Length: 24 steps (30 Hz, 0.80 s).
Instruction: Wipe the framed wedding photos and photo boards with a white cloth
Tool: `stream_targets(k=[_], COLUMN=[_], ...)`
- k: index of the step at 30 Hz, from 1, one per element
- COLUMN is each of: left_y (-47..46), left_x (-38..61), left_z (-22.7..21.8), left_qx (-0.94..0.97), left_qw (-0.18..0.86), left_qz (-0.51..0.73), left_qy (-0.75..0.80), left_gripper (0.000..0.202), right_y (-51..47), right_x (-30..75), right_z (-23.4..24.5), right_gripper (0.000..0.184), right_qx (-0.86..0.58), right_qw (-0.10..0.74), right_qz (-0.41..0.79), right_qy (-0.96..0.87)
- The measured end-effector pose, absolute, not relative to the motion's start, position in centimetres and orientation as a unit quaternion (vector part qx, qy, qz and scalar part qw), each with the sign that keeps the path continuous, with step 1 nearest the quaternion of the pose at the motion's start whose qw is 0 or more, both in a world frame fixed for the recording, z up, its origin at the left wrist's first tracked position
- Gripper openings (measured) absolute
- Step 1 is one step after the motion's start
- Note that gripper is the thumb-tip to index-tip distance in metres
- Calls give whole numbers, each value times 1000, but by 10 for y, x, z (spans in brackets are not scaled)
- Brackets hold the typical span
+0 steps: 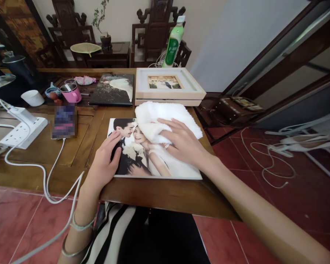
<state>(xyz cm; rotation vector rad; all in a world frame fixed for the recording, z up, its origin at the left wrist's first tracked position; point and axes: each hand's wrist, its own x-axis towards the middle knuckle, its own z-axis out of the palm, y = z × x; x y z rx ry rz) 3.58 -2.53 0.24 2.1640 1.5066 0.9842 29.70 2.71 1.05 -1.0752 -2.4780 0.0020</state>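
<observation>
A photo panel [156, 161] of a couple in wedding clothes lies flat at the table's front edge. My left hand [106, 157] rests on its left side, fingers stretched out and thumb apart, pressing on the picture. Over the panel's upper right, my right hand [181, 141] holds a fluffy white cloth [167, 115] against the surface. Part of the cloth is folded up around the fingers, and it hides the panel's upper right corner. A ring shows on this hand.
Behind stand a framed picture [191, 88], a dark photo panel [103, 93] and a green bottle [173, 46]. Leftward are a pink mug [71, 93], a white cup [33, 98], a charging phone [63, 122] and a power strip [24, 128]; its white cable [46, 179] hangs over the edge.
</observation>
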Motion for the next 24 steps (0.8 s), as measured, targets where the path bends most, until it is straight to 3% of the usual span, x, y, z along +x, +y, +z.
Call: stream_targets(k=[14, 24], left_y=[-25, -26], left_x=[37, 37], left_z=[6, 4], left_qx=[756, 755], left_qw=[163, 164], left_qz=[338, 344], left_qy=[536, 534], left_gripper=[41, 40], right_y=[-58, -27], right_x=[295, 302], right_z=[18, 17], right_gripper=[22, 29], right_qx=[-345, -328], right_qw=[237, 221], right_qz=[34, 38], right_qy=[-907, -918])
